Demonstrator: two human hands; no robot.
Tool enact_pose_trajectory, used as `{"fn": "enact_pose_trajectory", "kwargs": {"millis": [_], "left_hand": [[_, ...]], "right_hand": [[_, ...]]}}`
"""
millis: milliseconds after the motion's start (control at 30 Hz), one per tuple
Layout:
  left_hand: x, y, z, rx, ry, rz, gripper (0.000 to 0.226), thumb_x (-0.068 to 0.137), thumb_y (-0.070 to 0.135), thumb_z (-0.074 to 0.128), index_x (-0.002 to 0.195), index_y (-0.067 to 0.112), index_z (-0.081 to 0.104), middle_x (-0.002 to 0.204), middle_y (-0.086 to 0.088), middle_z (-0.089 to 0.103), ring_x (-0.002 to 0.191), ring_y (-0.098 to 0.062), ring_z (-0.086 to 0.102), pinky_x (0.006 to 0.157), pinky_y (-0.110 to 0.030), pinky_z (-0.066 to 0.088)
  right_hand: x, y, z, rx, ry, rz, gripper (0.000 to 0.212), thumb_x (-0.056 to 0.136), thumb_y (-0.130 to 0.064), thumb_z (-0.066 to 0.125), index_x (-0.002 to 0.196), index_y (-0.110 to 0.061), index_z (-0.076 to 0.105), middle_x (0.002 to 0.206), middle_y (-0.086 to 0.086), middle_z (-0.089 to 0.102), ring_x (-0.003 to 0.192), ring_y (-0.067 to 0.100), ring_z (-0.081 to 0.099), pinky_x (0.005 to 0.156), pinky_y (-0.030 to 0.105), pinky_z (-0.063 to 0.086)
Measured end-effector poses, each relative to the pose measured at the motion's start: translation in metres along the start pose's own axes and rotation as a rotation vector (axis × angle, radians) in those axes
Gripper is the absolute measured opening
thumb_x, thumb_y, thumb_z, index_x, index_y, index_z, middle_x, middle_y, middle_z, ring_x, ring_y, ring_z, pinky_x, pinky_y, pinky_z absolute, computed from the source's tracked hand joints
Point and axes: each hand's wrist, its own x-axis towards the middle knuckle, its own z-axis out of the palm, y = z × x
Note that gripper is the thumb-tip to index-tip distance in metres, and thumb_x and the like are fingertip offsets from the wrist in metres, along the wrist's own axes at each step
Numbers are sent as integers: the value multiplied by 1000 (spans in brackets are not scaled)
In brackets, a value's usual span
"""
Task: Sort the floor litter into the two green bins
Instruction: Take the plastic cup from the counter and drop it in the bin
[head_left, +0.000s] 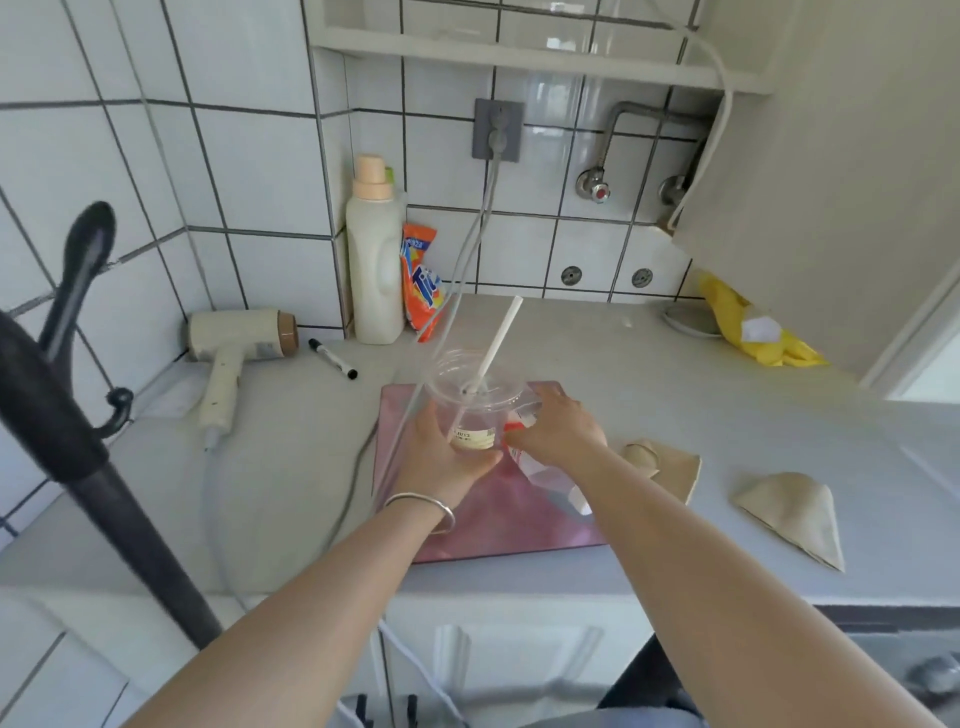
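A clear plastic cup (475, 402) with a lid, a white straw (500, 338) and a label stands over a pink bag (493, 519) lying flat on the countertop. My left hand (441, 462) is wrapped around the cup's left side from below. To the cup's right, my right hand (558, 426) rests on a crumpled clear wrapper (550, 475) with red and white print. No green bins are in view.
A grey countertop (675, 405) carries a hair dryer (234, 348), a black marker (332, 358), a detergent bottle (374, 260), an orange packet (421, 280), yellow gloves (753, 327) and two beige pads (789, 509). A black pole (78, 441) crosses the left. A grey cable (467, 249) hangs from the wall socket.
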Motion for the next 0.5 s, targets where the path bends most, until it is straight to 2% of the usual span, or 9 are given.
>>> {"fn": "enact_pose_trajectory", "kwargs": {"millis": [67,133,200,267,333,433,500], "left_hand": [[3,1,1,10,18,0,63,58,27,82,112,25,49,96,14,64,87,-5,64,69,-13,47],[4,9,3,21,41,2,57,60,30,82,105,25,48,86,20,55,77,4,58,59,-7,39],[5,17,6,34,34,28,61,61,33,83,109,19,48,87,16,53,72,2,53,57,-11,37],[1,26,18,40,-11,51,69,61,33,83,117,15,46,101,4,56,79,-9,56,64,-19,40],[-5,35,30,37,-39,97,67,60,32,84,113,16,46,104,2,57,88,-15,57,68,-22,41],[-28,49,65,-7,-131,172,66,57,31,86,108,21,46,106,3,61,94,-14,61,72,-23,46],[-55,63,91,-5,-232,209,65,56,34,87,105,24,45,99,4,62,86,-5,63,67,-19,51]], "right_hand": [[0,0,-2,27,86,7,70,75,-41,64,137,-28,36,131,0,54,120,23,53,90,34,47],[-1,1,-9,60,143,3,71,75,-43,63,138,-28,36,130,-1,55,121,23,52,89,34,46],[-3,6,-18,117,170,16,74,74,-45,64,139,-27,35,129,-1,56,120,22,53,86,32,46],[-13,22,-29,189,190,57,75,73,-45,65,139,-27,35,130,-2,56,118,21,55,85,31,47],[-23,38,-41,280,207,91,73,74,-42,66,139,-26,36,131,-3,57,117,21,56,87,31,49],[-54,80,-63,408,260,178,71,76,-41,65,139,-26,37,132,0,57,115,23,57,90,34,51],[-84,115,-77,452,318,237,71,76,-43,65,139,-26,37,134,2,55,115,25,56,90,35,50]]}}
